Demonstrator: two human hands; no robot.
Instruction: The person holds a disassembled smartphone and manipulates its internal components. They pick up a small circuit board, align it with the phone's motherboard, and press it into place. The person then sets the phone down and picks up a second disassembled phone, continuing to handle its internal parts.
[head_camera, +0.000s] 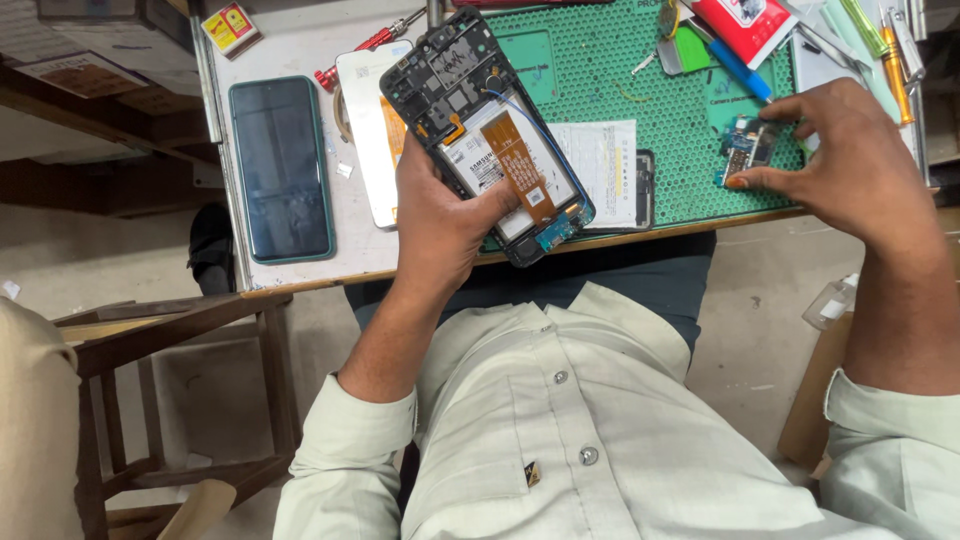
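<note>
My left hand (440, 215) grips an opened smartphone (485, 130), back cover off, showing its white battery, an orange flex ribbon and a blue wire. It is held tilted above the table's front edge. My right hand (850, 165) rests on the green work mat (610, 70), thumb and fingers pinching a small blue circuit board (745, 148) that lies on the mat.
A dark-screened phone (280, 165) lies at the table's left. A white back cover (368, 130) and a red screwdriver (370, 45) lie behind the held phone. Paper slip (600, 170), tweezers, pens and a red packet (745, 25) crowd the mat. A wooden stool (170, 380) stands left.
</note>
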